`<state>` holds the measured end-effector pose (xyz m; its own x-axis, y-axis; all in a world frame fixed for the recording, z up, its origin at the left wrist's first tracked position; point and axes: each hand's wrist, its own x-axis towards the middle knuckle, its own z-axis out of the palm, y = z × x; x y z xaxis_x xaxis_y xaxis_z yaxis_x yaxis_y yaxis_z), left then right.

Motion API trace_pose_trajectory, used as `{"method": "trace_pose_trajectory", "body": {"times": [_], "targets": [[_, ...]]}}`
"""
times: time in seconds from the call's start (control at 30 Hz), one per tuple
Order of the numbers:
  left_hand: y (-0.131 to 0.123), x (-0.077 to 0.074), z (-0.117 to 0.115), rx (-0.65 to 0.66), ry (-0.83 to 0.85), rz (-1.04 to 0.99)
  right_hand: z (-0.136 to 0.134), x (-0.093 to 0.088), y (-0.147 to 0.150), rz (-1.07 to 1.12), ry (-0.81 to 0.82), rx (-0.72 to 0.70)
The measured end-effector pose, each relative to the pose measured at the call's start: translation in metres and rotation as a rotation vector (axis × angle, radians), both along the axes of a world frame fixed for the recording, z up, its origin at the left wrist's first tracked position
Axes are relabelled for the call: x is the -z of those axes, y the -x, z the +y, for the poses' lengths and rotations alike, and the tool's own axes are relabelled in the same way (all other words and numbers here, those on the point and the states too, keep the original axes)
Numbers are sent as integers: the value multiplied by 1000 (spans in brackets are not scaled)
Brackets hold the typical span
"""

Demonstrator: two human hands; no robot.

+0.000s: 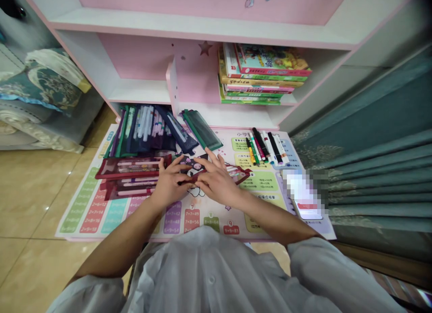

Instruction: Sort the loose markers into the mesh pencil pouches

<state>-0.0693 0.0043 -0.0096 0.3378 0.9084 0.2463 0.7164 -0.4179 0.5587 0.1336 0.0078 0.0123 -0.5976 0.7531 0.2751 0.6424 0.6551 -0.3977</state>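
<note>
My left hand (170,181) and my right hand (218,180) both rest on a dark red pencil case (194,168) with a cartoon print, lying on a colourful multiplication-table mat (101,209) on the desk. Left fingers curl over the case's left end. Right fingers press on its right part, index finger stretched forward. Pens show inside the case's right end (240,172). Beside my left hand lie two more red mesh pencil cases (130,167), filled with pens.
Several dark blue and green pencil cases (148,128) lie fanned at the back left. Loose markers (266,146) lie at the back right. A phone (303,196) lies to the right. Stacked books (263,74) fill the pink shelf. Curtain on the right.
</note>
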Motion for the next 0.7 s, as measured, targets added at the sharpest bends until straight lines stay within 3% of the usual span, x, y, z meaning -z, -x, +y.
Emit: {"method": "trace_pose_trajectory", "body": {"times": [0.7], "targets": [[5, 0, 0, -34, 30, -56, 6, -2, -8, -36, 18, 39]]}}
